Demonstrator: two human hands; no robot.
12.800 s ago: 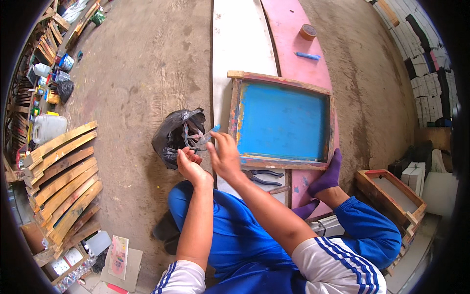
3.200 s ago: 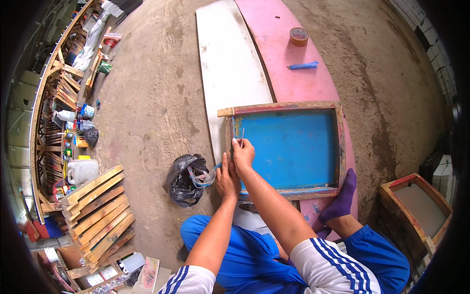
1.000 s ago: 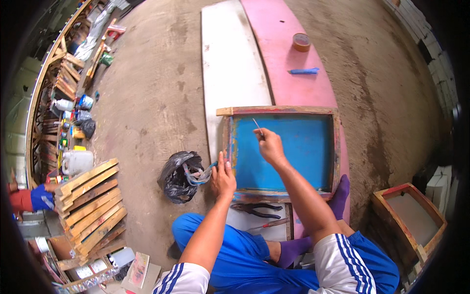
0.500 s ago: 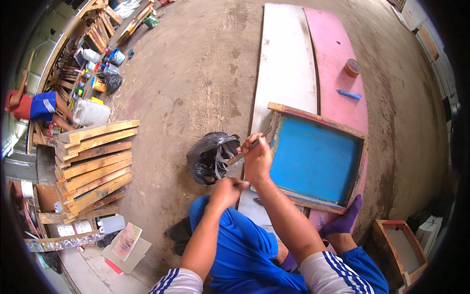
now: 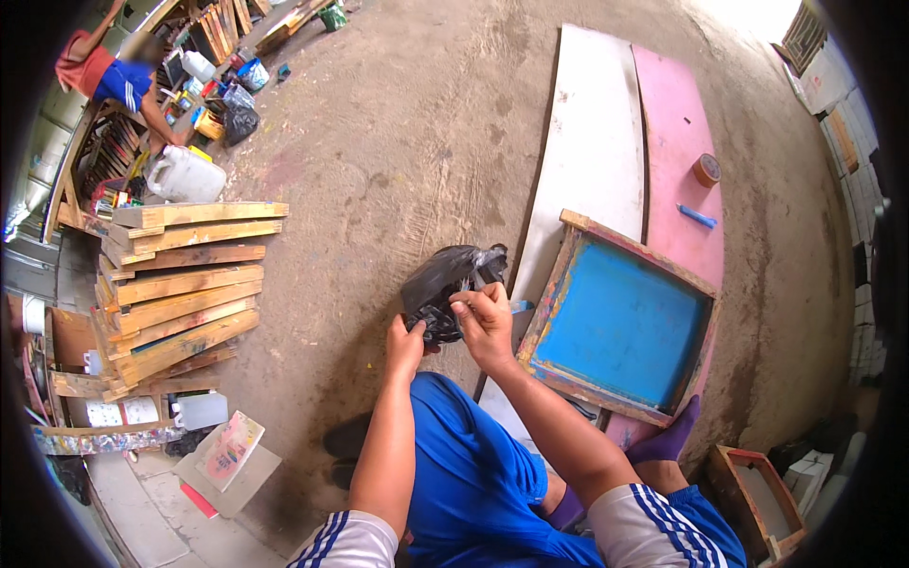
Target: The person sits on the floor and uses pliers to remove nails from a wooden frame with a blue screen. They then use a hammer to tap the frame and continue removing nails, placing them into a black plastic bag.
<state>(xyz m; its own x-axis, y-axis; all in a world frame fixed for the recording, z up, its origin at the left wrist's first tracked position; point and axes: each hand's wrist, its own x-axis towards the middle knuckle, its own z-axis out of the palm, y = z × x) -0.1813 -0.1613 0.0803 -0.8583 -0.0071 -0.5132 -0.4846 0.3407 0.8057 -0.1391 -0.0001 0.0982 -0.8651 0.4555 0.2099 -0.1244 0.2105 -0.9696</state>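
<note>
A crumpled black plastic bag (image 5: 437,279) is in front of me, above the floor or resting on it; I cannot tell which. My left hand (image 5: 405,346) grips its near left edge, thumb on top. Over the bag's right side, my right hand (image 5: 486,327) is closed in a pinch. A thin whitish, clear strip shows by those fingertips, but what they hold is not plain. A pale blue bit sticks out just right of that hand. To the right, a wooden screen frame (image 5: 620,317) with blue mesh lies on the boards.
The frame rests across a white board (image 5: 592,123) and a pink board (image 5: 674,114). A brown tape roll (image 5: 706,170) and a blue tool (image 5: 696,216) lie on the pink one. Stacked wooden frames (image 5: 189,284) stand left. Beyond, a person (image 5: 118,80) bends near a white jug (image 5: 187,174).
Both hands have come to the black bag; the left now grips its edge. The dark, long tool seen in my right hand no longer shows plainly. My view has shifted left.
</note>
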